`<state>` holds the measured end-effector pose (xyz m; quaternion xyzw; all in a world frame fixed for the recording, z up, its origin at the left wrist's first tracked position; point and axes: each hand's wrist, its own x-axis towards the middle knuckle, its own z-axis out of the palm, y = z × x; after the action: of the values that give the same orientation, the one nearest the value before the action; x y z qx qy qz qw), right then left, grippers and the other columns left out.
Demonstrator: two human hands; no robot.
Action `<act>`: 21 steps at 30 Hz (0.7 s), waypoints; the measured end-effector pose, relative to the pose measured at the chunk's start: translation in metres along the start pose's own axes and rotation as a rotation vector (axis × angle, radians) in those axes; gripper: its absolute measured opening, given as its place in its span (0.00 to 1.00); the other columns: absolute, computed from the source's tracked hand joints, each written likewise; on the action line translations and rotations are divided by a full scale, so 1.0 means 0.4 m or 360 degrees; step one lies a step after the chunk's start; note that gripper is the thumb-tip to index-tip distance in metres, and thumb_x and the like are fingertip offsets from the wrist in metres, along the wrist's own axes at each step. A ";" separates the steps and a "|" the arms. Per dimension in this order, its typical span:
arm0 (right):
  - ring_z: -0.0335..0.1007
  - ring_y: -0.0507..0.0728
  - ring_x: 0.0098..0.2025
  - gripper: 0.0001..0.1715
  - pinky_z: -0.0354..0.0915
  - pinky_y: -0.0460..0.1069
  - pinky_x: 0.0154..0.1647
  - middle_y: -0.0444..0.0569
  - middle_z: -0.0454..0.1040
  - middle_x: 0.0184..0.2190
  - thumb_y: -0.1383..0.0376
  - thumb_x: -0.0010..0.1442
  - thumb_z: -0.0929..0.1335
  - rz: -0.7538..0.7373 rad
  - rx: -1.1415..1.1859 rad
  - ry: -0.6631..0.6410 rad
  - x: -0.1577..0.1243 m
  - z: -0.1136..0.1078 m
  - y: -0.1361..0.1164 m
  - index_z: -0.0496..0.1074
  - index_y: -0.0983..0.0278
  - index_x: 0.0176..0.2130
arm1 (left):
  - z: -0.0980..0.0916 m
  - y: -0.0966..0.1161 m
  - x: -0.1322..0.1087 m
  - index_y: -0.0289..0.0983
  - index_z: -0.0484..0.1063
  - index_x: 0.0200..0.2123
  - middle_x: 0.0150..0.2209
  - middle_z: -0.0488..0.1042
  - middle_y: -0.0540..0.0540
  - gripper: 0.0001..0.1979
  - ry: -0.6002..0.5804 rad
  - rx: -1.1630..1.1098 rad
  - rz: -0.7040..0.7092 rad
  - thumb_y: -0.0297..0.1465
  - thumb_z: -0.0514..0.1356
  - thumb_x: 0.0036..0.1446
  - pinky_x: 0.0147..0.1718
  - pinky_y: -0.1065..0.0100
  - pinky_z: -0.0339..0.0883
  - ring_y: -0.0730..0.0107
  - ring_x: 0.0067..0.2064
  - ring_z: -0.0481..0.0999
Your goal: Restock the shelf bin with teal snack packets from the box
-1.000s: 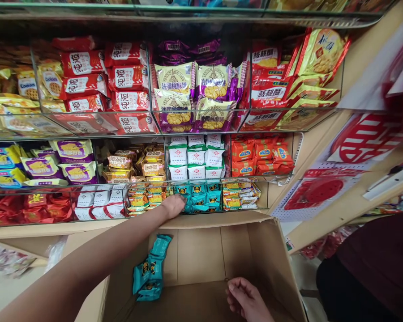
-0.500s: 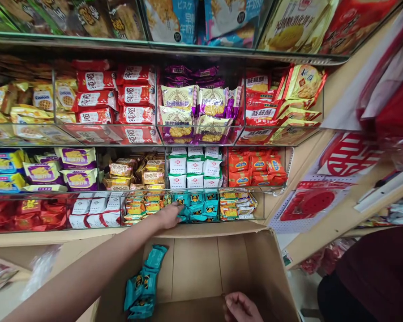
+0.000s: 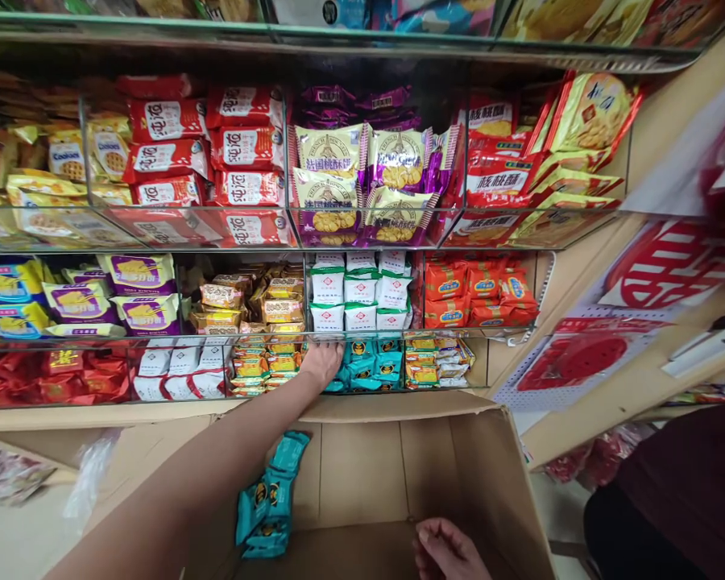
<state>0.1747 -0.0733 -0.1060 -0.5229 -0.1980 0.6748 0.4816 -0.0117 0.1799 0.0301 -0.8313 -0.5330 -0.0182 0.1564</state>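
My left hand (image 3: 321, 360) reaches into the lowest shelf compartment and rests against the stacked teal snack packets (image 3: 374, 362); its fingers are hidden among them. More teal packets (image 3: 269, 499) lie against the left wall inside an open cardboard box (image 3: 489, 483) below the shelf. Down at the box's near edge, my right hand (image 3: 450, 552) rests inside with its fingers loosely curled and nothing visible in them.
Glass shelves (image 3: 362, 242) hold rows of biscuit and snack packs: red ones, purple ones, white-green ones, orange ones. A wooden side panel with red paper cutouts (image 3: 580, 354) stands at the right. A person's dark clothing (image 3: 682, 491) is at lower right.
My left hand has moved slightly up and right, deeper into the teal packets' compartment. The view tilted up and back down. My right hand stays in the box.
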 end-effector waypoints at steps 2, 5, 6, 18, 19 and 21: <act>0.62 0.47 0.20 0.21 0.58 0.42 0.21 0.41 0.68 0.19 0.54 0.36 0.73 0.0045 0.0039 -0.0034 -0.006 0.003 -0.011 0.66 0.65 0.22 | 0.011 -0.001 0.011 0.36 0.59 0.51 0.53 0.60 0.41 0.18 0.0016 0.0021 -0.0023 0.31 0.53 0.57 0.49 0.47 0.53 0.56 0.52 0.60; 0.62 0.46 0.21 0.19 0.58 0.42 0.22 0.41 0.68 0.19 0.55 0.37 0.73 0.0067 0.0061 -0.0044 -0.016 0.010 -0.026 0.65 0.65 0.22 | 0.026 -0.001 0.036 0.35 0.60 0.50 0.53 0.59 0.41 0.17 0.0018 0.0027 -0.0059 0.31 0.53 0.57 0.49 0.48 0.53 0.56 0.52 0.60; 0.62 0.46 0.21 0.19 0.58 0.43 0.22 0.40 0.68 0.19 0.56 0.38 0.73 0.0078 0.0065 -0.0036 -0.020 0.012 -0.030 0.65 0.65 0.22 | 0.030 0.000 0.045 0.36 0.60 0.50 0.53 0.59 0.41 0.17 0.0015 0.0024 -0.0070 0.31 0.53 0.57 0.49 0.48 0.53 0.56 0.52 0.60; 0.64 0.47 0.23 0.14 0.60 0.43 0.25 0.41 0.69 0.22 0.58 0.46 0.70 -0.0008 0.0117 -0.0057 -0.033 0.006 -0.026 0.65 0.65 0.26 | -0.001 -0.001 0.027 0.36 0.59 0.51 0.54 0.59 0.41 0.19 -0.0048 0.0043 -0.0114 0.33 0.53 0.57 0.50 0.47 0.51 0.55 0.53 0.59; 0.64 0.47 0.23 0.14 0.60 0.43 0.25 0.41 0.69 0.22 0.58 0.46 0.70 -0.0013 0.0119 -0.0061 -0.033 0.006 -0.026 0.65 0.65 0.26 | -0.006 0.000 0.018 0.36 0.59 0.51 0.54 0.59 0.41 0.19 -0.0062 0.0041 -0.0110 0.33 0.53 0.57 0.50 0.47 0.50 0.55 0.53 0.59; 0.64 0.47 0.23 0.14 0.60 0.43 0.25 0.41 0.69 0.22 0.58 0.45 0.71 -0.0013 0.0121 -0.0058 -0.034 0.007 -0.028 0.66 0.65 0.25 | -0.017 0.002 -0.003 0.36 0.58 0.52 0.54 0.58 0.41 0.20 -0.0091 0.0023 -0.0090 0.34 0.52 0.57 0.51 0.46 0.48 0.55 0.54 0.58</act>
<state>0.1770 -0.0791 -0.0895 -0.4912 -0.1831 0.6892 0.5002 -0.0107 0.1765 0.0362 -0.8149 -0.5607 0.0050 0.1465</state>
